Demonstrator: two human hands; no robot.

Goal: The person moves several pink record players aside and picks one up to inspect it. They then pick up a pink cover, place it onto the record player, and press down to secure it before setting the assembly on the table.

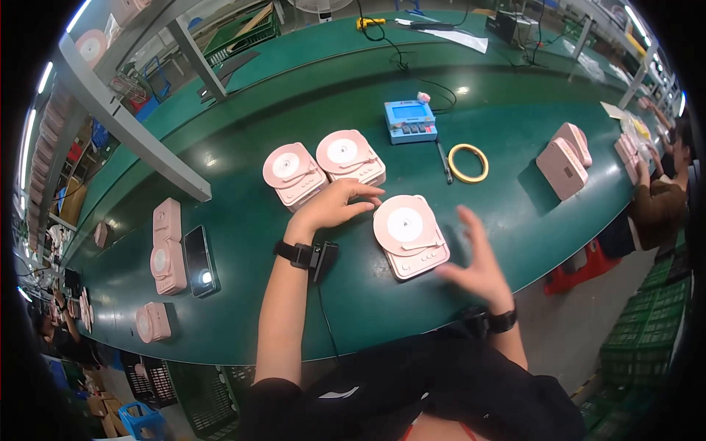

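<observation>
Looking down, we note a pink record player (406,229) flat on the green table (382,312). Our left hand (332,208) curves near its upper-left edge, thumb and fingers apart; we cannot tell whether they touch. Our right hand (482,266) stands just right, thumb spread from fingers. Two matching players (344,151) sit beyond.

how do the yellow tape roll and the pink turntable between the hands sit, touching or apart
Apart: the head view shows green tabletop between the yellow tape roll and pink turntable.
</observation>
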